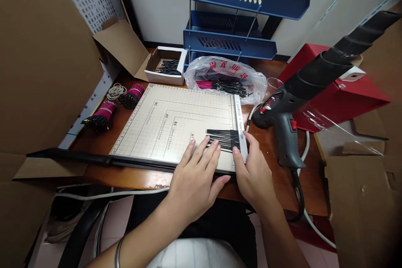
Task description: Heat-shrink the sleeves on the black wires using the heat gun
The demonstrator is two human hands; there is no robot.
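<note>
A row of thin black wires (222,135) lies side by side on the cream paper cutter board (144,130), their right ends by the white ruler strip (241,125). My left hand (197,171) rests palm down with its fingers spread, the fingertips on the left part of the wires. At the right ends, my right hand (253,169) has its thumb on the wires and its index finger over the ruler strip; its fingers are apart. The cutter's black handle (78,157) sticks out to the left along the near edge.
Pink-and-black wire bundles (105,114) lie left of the board. Behind it are a white box (165,76) of wires and a plastic bag (257,88). A heat gun (287,134) stands at right beside a red box (351,96); blue trays (229,44) rise behind.
</note>
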